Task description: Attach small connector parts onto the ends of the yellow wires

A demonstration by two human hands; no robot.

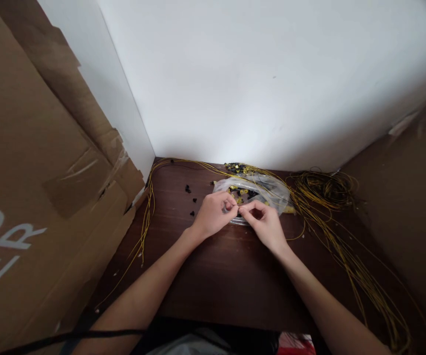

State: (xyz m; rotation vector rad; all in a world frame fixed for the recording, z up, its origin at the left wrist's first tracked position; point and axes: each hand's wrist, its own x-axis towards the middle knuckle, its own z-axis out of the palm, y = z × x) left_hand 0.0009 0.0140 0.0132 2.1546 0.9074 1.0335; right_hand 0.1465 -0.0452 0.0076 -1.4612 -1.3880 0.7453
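Well, from far off I see two hands working close together over the table [213, 276]. On the left hand [215, 214], the thumb and first finger are pinched together. The right hand [268, 227] is pinched too, and the tips of both hands meet or nearly meet. I can't tell what is between them; it is too small to see.

I'd call this slow, fiddly fingertip work. I think the next move calls for a light pinch and very small turns of the wrists.

Just behind the fingers lies a clear bag [280, 191] with little black and yellow parts [243, 191]. Some black bits [188, 189] sit left of the hands. Yellow wires [147, 217] run along the back and down the left side, with a coil [311, 195] at the far right and more strands by the right arm. Those could snag, I think.

The white wall [272, 79] stands behind, and cardboard [50, 148] stands at the left. The most room is toward the person, between the arms.
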